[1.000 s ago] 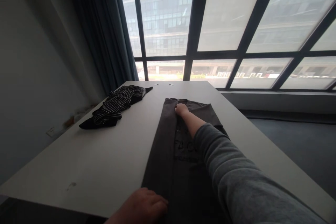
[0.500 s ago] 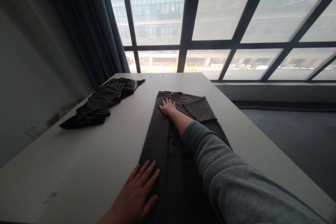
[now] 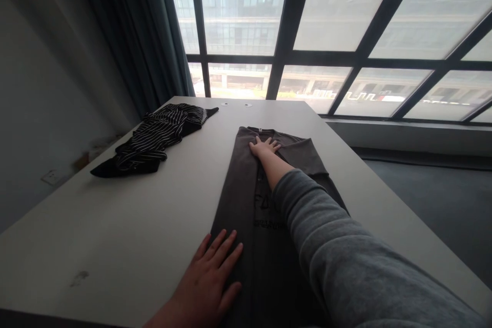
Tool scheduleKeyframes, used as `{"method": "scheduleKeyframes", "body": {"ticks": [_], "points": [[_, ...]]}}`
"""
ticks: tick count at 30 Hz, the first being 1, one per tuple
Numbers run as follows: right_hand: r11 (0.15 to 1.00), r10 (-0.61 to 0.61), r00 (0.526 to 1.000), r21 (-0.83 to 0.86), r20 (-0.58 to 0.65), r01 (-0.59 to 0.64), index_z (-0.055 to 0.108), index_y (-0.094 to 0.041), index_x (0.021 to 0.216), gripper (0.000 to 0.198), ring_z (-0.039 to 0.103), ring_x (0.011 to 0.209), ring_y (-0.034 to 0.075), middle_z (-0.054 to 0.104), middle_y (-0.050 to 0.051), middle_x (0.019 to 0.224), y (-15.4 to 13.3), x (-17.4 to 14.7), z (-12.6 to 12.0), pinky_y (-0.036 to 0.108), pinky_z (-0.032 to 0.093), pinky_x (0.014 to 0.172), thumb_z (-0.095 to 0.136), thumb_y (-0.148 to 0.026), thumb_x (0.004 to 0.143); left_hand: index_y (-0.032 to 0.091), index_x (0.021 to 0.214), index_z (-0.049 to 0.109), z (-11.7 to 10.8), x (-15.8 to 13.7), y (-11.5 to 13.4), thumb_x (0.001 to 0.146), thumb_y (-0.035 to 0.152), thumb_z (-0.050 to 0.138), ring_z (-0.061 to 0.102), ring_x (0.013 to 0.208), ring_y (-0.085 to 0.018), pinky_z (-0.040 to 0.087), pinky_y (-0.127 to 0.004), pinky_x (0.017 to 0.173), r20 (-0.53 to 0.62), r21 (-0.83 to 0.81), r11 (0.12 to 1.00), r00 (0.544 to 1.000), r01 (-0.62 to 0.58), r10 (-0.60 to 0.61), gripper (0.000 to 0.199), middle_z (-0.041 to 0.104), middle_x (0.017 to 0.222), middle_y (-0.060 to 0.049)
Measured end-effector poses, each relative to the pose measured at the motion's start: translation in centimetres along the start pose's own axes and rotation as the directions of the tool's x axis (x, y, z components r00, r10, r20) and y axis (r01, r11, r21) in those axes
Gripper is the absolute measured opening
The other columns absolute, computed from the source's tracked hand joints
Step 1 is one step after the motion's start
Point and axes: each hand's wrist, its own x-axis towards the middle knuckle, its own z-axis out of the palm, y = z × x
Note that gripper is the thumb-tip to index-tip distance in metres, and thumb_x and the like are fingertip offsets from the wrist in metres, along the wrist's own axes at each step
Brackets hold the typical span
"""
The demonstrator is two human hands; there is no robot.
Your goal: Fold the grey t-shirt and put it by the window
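A dark grey T-shirt (image 3: 238,189) lies on the white table (image 3: 165,225), its left side folded inward in a long strip and one sleeve laid across near the collar. Dark printed lettering shows on its front, partly covered by my right forearm. My right hand (image 3: 265,146) rests flat near the collar with fingers spread. Lower down, my left hand (image 3: 209,274) lies palm down on the shirt's left edge, fingers extended. The shirt's near end is dark and runs out of view at the bottom.
A black garment with white stripes (image 3: 157,136) lies crumpled along the table's left side. Two small white round pieces (image 3: 248,105) sit by the far edge. Beyond stand large framed windows (image 3: 246,10) and a dark curtain (image 3: 134,25).
My right hand has slid a little to the right across the shirt near the collar. My left hand stays on the left edge. The view has shifted slightly.
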Motion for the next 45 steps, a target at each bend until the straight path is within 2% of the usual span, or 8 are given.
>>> {"method": "scheduleKeyframes", "body": {"ticks": [9,19,24,30,34,37,42,45], "points": [[0.998,-0.035,0.998,-0.053,0.060,0.039,0.012,-0.034,0.173,0.090,0.000,0.161,0.048,0.000,0.015,0.179,-1.9,2.2,0.5,0.073,-0.007,0.121,0.030,-0.082,0.099,0.033,0.166,0.037,0.2,0.3,-0.6,0.103,0.046,0.059,0.041,0.155,-0.030,0.030,-0.057,0.128,-0.029,0.104,0.994,0.999,0.039,-0.036,0.068,0.038,0.171,-0.003],[0.995,-0.090,0.995,-0.029,0.039,0.091,0.019,-0.036,0.172,0.083,0.001,0.160,0.052,0.001,0.017,0.178,-4.6,4.4,0.6,0.077,-0.007,0.118,0.030,-0.078,0.101,0.035,0.166,0.037,0.1,1.2,-2.2,0.104,0.051,0.055,0.033,0.159,-0.033,0.024,-0.061,0.128,-0.010,0.177,0.978,0.994,0.112,-0.112,0.067,0.029,0.175,-0.006],[0.941,-0.332,0.943,-0.073,0.000,0.331,0.019,-0.036,0.172,0.076,-0.005,0.163,0.046,-0.006,0.010,0.179,-3.0,1.8,0.9,0.076,-0.003,0.122,0.025,-0.072,0.105,0.028,0.167,0.035,0.5,0.2,-0.9,0.104,0.049,0.055,0.030,0.160,-0.033,0.030,-0.055,0.127,-0.020,0.182,0.977,0.994,0.111,-0.109,0.069,0.024,0.176,-0.012],[0.788,-0.584,0.810,-0.201,0.055,0.582,0.029,-0.036,0.170,0.071,-0.002,0.165,0.040,0.006,0.007,0.180,5.7,-3.3,-1.0,0.073,0.001,0.125,0.031,-0.069,0.107,0.032,0.168,0.033,0.5,-1.0,0.5,0.106,0.040,0.053,0.032,0.159,-0.033,0.036,-0.053,0.124,-0.055,0.202,0.977,0.997,0.073,-0.063,0.066,0.019,0.178,-0.012],[0.841,-0.512,0.859,-0.217,-0.022,0.496,0.029,-0.035,0.170,0.073,0.001,0.165,0.041,-0.001,0.006,0.180,15.9,-4.4,-3.6,0.069,0.008,0.128,0.038,-0.067,0.105,0.036,0.167,0.034,0.0,-1.7,0.5,0.106,0.038,0.052,0.034,0.158,-0.034,0.040,-0.053,0.121,-0.048,0.196,0.981,0.999,-0.003,0.013,0.064,0.021,0.177,-0.011],[0.902,-0.414,0.907,-0.162,-0.072,0.399,0.035,-0.034,0.169,0.070,0.006,0.164,0.041,0.003,0.006,0.179,23.1,-4.9,-4.5,0.067,0.014,0.129,0.035,-0.066,0.106,0.035,0.162,0.045,-1.0,-1.4,0.2,0.104,0.039,0.056,0.043,0.152,-0.036,0.045,-0.053,0.116,-0.043,0.192,0.981,0.998,-0.037,0.046,0.060,0.036,0.171,-0.012],[0.890,-0.454,0.887,0.009,-0.089,0.457,0.031,-0.035,0.170,0.064,0.020,0.163,0.037,0.028,0.004,0.174,28.7,-4.4,-3.8,0.067,0.017,0.129,0.031,-0.054,0.109,0.026,0.131,0.071,-3.9,4.3,2.3,0.103,0.026,0.055,0.069,0.098,-0.026,0.055,-0.043,0.088,0.087,0.138,0.989,0.994,0.050,-0.063,0.032,0.072,0.114,-0.008],[0.878,-0.460,0.880,0.086,-0.118,0.471,0.033,-0.030,0.170,0.062,0.027,0.161,0.035,0.037,0.003,0.171,28.2,-2.6,-3.8,0.064,0.019,0.130,0.027,-0.046,0.110,0.027,0.119,0.072,-3.9,10.4,5.9,0.100,0.023,0.062,0.067,0.098,-0.023,0.052,-0.038,0.085,0.201,0.004,0.976,0.956,-0.219,0.214,0.021,0.072,0.112,-0.004]]}}
